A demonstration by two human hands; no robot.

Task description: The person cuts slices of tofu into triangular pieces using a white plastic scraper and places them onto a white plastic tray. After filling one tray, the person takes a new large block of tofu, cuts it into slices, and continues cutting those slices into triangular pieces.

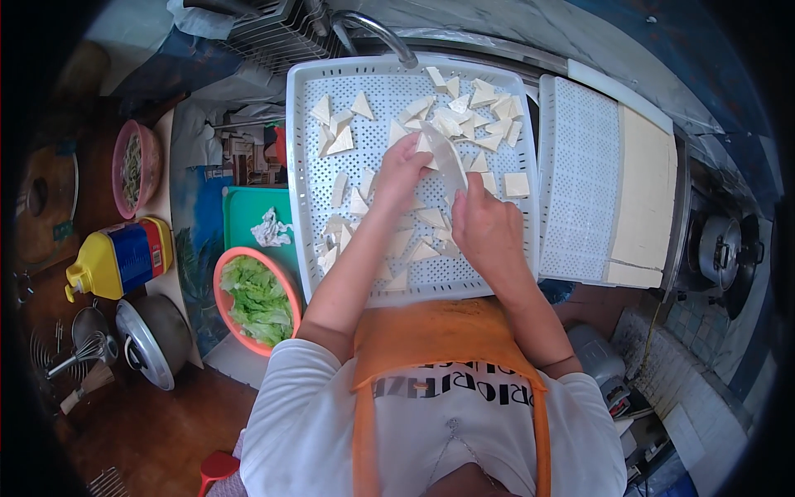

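Observation:
Over a white perforated plastic tray (300, 166) my left hand (399, 172) grips a pale white block (425, 151), which looks like tofu, with thumb and fingers. My right hand (484, 224) holds a wide metal knife (445, 156) by its handle, the blade lying against the block near my left fingertips. Many pale pieces (339, 139), several cut in triangles and some squarish, are spread over the tray around both hands.
At right, another white tray (571, 166) bears a large pale slab (642, 207), beside pots (719, 248). A faucet (373, 25) arches at the back. At left are a green board (242, 207), lettuce bowl (222, 298), pink bowl (147, 157), yellow jug (108, 269) and lidded pot (149, 340).

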